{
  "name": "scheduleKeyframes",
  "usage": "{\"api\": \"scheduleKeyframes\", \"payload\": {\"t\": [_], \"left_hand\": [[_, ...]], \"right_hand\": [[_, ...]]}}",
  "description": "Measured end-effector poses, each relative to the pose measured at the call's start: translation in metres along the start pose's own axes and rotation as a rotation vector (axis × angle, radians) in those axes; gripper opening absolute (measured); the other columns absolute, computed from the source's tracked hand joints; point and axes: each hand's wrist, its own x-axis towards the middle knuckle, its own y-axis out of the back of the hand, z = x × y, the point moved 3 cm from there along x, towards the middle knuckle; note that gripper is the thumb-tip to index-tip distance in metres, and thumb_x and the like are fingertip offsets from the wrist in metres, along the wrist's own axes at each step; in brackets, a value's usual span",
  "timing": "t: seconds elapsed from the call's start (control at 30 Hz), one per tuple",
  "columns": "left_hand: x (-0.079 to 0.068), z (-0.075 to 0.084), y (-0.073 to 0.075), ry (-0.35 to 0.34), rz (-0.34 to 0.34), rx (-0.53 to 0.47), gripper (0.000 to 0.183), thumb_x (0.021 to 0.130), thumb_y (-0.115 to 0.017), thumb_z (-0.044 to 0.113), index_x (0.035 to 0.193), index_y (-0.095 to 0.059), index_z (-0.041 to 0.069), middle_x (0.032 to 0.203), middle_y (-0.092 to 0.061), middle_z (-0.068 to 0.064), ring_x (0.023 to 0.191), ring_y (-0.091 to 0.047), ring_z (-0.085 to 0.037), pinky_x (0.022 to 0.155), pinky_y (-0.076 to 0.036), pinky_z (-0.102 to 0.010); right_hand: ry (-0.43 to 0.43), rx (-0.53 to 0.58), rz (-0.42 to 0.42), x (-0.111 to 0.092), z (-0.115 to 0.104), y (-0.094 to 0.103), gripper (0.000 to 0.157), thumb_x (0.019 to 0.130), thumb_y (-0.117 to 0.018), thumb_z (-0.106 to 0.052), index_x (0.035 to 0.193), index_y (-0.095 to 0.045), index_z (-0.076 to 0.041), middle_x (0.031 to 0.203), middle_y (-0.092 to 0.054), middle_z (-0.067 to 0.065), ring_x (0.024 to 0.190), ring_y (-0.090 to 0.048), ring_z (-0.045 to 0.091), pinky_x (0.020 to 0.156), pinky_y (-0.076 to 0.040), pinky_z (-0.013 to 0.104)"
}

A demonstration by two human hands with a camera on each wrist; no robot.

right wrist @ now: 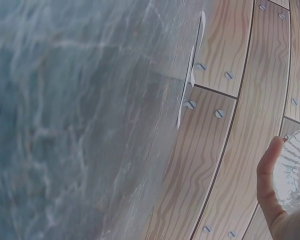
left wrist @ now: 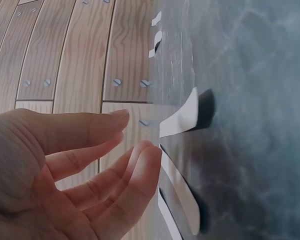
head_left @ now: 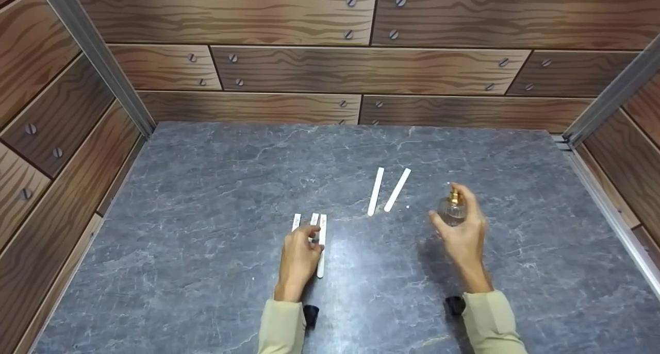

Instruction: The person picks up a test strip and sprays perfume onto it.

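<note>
In the head view my right hand [head_left: 466, 235] holds a clear glass perfume bottle [head_left: 451, 213] with a gold spray neck above the table. The right wrist view shows the ribbed glass of the perfume bottle [right wrist: 292, 172] beside my thumb; the rest lies outside that view. My left hand [head_left: 299, 253] hovers over three white paper test strips, nearest the rightmost strip [head_left: 323, 240]. In the left wrist view the fingers of my left hand [left wrist: 90, 165] are loosely bent, with nothing between them. The left hand partly hides two strips in the head view.
Two more white strips, one [head_left: 376, 191] left of the other [head_left: 397, 190], lie slanted farther back on the grey marbled table [head_left: 216, 173]. Wood-patterned panels [head_left: 289, 68] with metal corner posts stand around the table's back and sides.
</note>
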Motion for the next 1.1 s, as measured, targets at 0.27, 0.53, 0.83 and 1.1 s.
{"api": "scheduleKeyframes", "payload": {"t": [0.27, 0.53, 0.83, 1.1], "left_hand": [[-0.009, 0.000, 0.000, 0.064, -0.012, 0.025, 0.037, 0.065, -0.075, -0.017, 0.100, -0.075, -0.005, 0.084, -0.070, -0.015, 0.069, -0.065, -0.023, 0.063, -0.056, -0.041], [-0.019, 0.005, -0.003, 0.079, 0.006, 0.088, 0.039, 0.064, -0.078, -0.016, 0.101, -0.074, -0.005, 0.085, -0.069, -0.015, 0.071, -0.064, -0.027, 0.064, -0.055, -0.044], [-0.028, 0.013, -0.007, 0.033, 0.039, 0.192, 0.043, 0.066, -0.066, -0.024, 0.103, -0.072, -0.003, 0.091, -0.065, -0.015, 0.068, -0.066, -0.042, 0.054, -0.054, -0.049], [-0.027, 0.014, -0.008, 0.040, -0.009, 0.179, 0.044, 0.066, -0.064, -0.025, 0.102, -0.073, -0.002, 0.095, -0.064, -0.015, 0.068, -0.065, -0.040, 0.053, -0.054, -0.046]], "right_hand": [[-0.016, 0.034, -0.016, 0.000, -0.001, 0.000, 0.067, 0.071, -0.082, 0.015, 0.131, -0.059, 0.000, 0.110, -0.066, 0.022, 0.085, -0.058, 0.001, 0.068, -0.050, 0.011], [-0.018, 0.048, -0.013, -0.001, 0.002, -0.001, 0.066, 0.071, -0.081, 0.015, 0.131, -0.058, 0.002, 0.110, -0.066, 0.022, 0.085, -0.058, -0.003, 0.068, -0.050, 0.010], [-0.015, 0.083, -0.023, -0.001, 0.002, 0.000, 0.066, 0.072, -0.080, 0.017, 0.132, -0.058, 0.002, 0.106, -0.066, 0.023, 0.080, -0.060, -0.002, 0.066, -0.052, 0.011], [0.011, 0.022, -0.001, -0.001, 0.003, 0.003, 0.065, 0.071, -0.082, 0.014, 0.131, -0.058, 0.002, 0.114, -0.065, 0.024, 0.089, -0.057, 0.001, 0.069, -0.048, 0.010]]}}
